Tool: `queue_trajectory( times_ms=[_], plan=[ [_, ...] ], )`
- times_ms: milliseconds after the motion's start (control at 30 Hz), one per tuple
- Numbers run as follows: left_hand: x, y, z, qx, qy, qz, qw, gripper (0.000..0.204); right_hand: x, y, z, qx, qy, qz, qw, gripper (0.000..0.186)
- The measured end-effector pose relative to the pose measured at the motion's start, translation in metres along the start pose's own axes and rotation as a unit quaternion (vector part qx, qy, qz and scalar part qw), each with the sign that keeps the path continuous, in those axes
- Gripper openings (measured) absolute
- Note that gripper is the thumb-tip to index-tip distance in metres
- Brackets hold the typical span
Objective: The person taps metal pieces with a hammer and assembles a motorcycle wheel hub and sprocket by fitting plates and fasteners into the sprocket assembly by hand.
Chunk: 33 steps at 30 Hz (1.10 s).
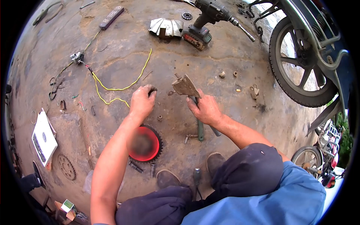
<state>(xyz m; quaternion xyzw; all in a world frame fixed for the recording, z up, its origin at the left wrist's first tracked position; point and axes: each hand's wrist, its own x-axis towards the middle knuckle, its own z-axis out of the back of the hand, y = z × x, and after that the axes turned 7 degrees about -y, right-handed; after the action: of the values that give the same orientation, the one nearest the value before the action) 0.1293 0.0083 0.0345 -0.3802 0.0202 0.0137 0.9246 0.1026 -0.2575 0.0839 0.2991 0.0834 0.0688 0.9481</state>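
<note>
My right hand [206, 108] grips a dirty, flat metal piece [185, 85] with a grey bar [215, 130] running down behind my fingers. My left hand [142, 99] is raised to the left of it, fingers curled; whatever they may hold is too small to make out. Below my hands are a green handle [200, 129], a small nut [160, 117] and a red toothed wheel [152, 148] with a blurred middle, partly behind my left forearm. Yellow wire [116, 89] runs from a small metal part [77, 57] toward my left hand.
A cordless drill [202, 26] and metal cover [165, 27] lie ahead. A motorbike wheel [281, 60] stands at right, another motorbike [322, 157] behind me. At left are a white board [44, 137], sprocket [66, 167], power strip [111, 17] and another person's foot [37, 175].
</note>
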Motion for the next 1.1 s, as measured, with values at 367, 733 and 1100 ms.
queue_trajectory(
  times_ms=[367,733,1100],
  plan=[
    [0.008,-0.003,-0.031,0.038,0.011,-0.018,0.999,0.023,-0.006,-0.021,0.012,0.061,0.014,-0.03,0.998,0.042],
    [0.012,0.003,-0.01,0.013,-0.033,0.016,0.999,0.024,0.02,-0.009,-0.026,-0.079,0.07,0.016,0.994,0.037],
    [0.018,-0.009,-0.049,0.134,0.032,-0.183,0.973,0.028,0.008,-0.058,0.027,0.137,-0.056,-0.146,0.978,0.043]
  ],
)
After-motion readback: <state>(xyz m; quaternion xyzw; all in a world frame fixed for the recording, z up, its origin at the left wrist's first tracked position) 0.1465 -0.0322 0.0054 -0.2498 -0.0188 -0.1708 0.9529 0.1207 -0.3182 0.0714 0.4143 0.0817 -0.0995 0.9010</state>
